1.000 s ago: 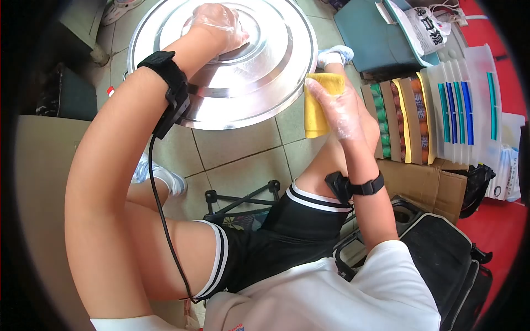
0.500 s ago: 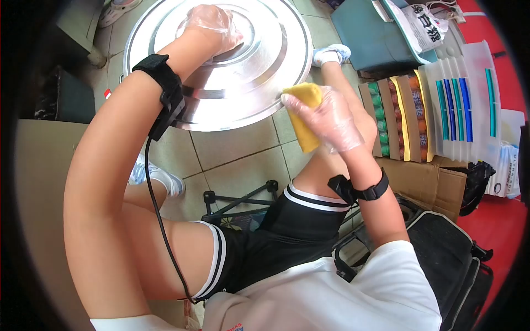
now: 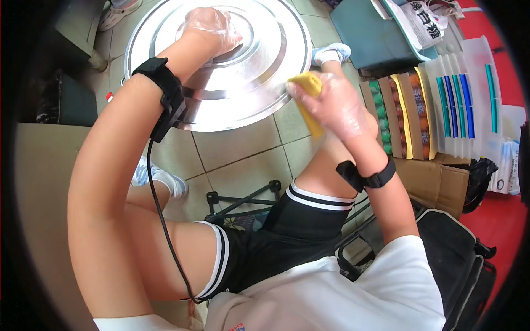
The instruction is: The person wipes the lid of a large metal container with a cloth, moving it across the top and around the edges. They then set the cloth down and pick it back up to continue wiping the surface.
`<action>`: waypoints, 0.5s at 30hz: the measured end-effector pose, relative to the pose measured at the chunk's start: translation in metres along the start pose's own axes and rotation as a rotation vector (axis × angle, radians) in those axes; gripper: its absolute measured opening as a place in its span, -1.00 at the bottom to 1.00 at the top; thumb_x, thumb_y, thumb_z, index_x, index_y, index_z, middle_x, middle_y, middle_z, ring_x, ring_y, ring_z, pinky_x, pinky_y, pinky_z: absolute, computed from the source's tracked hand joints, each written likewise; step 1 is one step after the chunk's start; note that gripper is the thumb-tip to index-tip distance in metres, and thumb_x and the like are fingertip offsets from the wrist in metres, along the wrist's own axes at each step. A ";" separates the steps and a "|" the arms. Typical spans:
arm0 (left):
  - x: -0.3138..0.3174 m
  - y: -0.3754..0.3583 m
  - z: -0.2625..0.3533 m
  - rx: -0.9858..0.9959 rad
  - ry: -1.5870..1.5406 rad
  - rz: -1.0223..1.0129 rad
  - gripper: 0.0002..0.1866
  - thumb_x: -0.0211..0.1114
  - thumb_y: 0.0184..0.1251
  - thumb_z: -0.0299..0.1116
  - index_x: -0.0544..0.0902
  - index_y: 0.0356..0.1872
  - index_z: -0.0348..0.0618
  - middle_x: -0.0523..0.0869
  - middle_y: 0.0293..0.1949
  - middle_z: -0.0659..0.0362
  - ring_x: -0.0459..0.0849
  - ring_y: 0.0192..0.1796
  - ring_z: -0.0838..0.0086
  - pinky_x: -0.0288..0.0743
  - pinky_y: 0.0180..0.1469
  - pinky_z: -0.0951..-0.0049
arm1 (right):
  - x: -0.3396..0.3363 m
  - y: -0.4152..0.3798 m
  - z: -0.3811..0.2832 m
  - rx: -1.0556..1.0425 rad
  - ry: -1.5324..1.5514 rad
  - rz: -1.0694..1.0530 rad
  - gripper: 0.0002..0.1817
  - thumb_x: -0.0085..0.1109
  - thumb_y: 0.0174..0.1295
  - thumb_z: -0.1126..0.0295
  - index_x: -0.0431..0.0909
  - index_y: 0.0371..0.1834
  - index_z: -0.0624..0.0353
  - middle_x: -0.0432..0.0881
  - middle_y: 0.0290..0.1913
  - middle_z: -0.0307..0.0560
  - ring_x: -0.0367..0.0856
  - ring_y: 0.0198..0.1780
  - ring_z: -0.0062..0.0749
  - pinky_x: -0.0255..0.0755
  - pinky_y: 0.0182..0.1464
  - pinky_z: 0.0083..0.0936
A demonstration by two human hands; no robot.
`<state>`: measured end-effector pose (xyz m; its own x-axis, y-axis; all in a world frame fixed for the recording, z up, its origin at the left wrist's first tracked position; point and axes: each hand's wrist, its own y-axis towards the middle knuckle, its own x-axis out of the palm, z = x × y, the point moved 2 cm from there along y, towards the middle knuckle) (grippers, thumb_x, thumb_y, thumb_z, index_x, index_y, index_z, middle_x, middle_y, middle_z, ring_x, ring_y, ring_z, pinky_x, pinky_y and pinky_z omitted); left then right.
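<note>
A large round silver metal lid (image 3: 232, 113) fills the upper middle of the view. My left hand (image 3: 208, 30), in a clear plastic glove, is closed at the lid's centre; its fingers curl around something there that the hand hides. To the right, my right hand (image 3: 337, 105), also in a clear glove, grips a folded yellow cloth (image 3: 307, 84). The cloth touches the lid's right rim, and its lower end hangs below the hand.
A blue-grey bin (image 3: 367, 38) stands at the upper right, beside boxes of packaged goods (image 3: 408, 116) and a clear plastic holder (image 3: 480, 88). A black bag (image 3: 441, 248) lies at right. A folding stool frame (image 3: 243, 204) is between my legs.
My right hand has moved slightly up along the lid's right rim with the yellow cloth. My left hand stays at the lid's centre.
</note>
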<state>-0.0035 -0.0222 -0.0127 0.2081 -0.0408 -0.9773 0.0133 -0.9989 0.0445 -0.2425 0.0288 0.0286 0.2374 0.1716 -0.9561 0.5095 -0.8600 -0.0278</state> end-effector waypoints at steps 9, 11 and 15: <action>0.001 0.004 0.001 0.001 -0.005 -0.015 -0.43 0.07 0.31 0.19 0.74 -0.13 -0.14 0.78 -0.23 0.10 0.78 -0.19 0.26 0.60 -0.18 0.21 | 0.010 -0.019 -0.018 -0.176 -0.118 0.151 -0.61 0.18 0.25 0.03 0.62 -0.34 0.19 0.62 -0.49 0.11 0.62 -0.38 0.02 0.49 -0.28 -0.17; 0.003 0.002 0.001 0.014 0.004 -0.001 -0.43 0.06 0.32 0.18 0.74 -0.13 -0.13 0.78 -0.23 0.10 0.77 -0.19 0.26 0.60 -0.17 0.21 | 0.008 -0.014 -0.012 -0.125 -0.113 0.106 -0.61 0.18 0.25 0.02 0.62 -0.34 0.19 0.62 -0.49 0.12 0.62 -0.38 0.02 0.49 -0.29 -0.16; 0.002 0.002 0.000 -0.014 -0.030 -0.006 -0.45 0.07 0.32 0.17 0.74 -0.12 -0.11 0.78 -0.21 0.10 0.77 -0.16 0.27 0.60 -0.14 0.22 | -0.001 0.015 0.019 -0.006 -0.152 0.138 -0.56 0.18 0.24 -0.09 0.68 -0.18 0.06 0.64 -0.45 0.11 0.63 -0.34 0.06 0.50 -0.29 -0.23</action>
<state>-0.0026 -0.0239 -0.0145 0.1786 -0.0352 -0.9833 0.0286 -0.9988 0.0409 -0.2507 0.0071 0.0236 0.1784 -0.0228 -0.9837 0.4858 -0.8674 0.1082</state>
